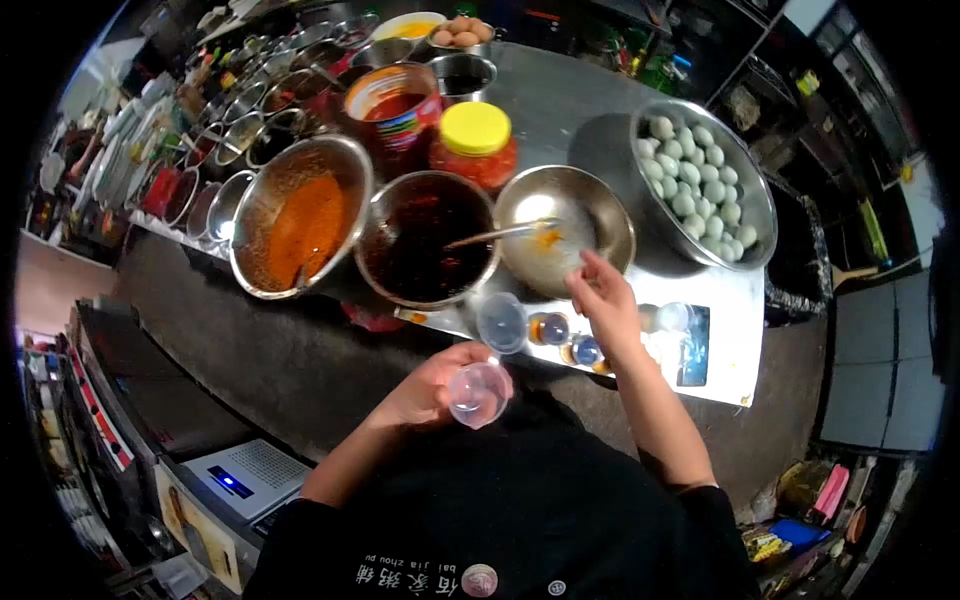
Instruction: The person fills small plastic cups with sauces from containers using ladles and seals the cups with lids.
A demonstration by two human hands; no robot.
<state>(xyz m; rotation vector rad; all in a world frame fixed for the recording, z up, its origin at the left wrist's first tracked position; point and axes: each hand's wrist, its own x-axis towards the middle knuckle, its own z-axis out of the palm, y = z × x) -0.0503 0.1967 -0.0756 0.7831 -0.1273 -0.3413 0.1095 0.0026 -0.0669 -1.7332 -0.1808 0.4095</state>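
My left hand (pixel 425 390) is closed around a small clear plastic cup (pixel 478 397), tilted in front of my chest; no filling shows in it. My right hand (pixel 607 305) reaches over the near rim of a steel bowl (pixel 628 245), with its fingers partly stretched and nothing visible in them. A spoon (pixel 495 234) lies across that bowl and the neighbouring bowl of dark red sauce (pixel 425 232). Between my hands, at the table edge, stand a clear plastic tub (pixel 502 323) and small cups with dark contents, one (pixel 549 329) beside another (pixel 586 350).
On the steel table (pixel 735 370), a large bowl (pixel 765 215) of pale eggs stands right, an orange powder bowl (pixel 310 225) left. Behind are a yellow-lidded jar (pixel 475 140), a red tin (pixel 393 105) and several containers. Clear lids (pixel 674 318) lie near a flat dark panel (pixel 694 350).
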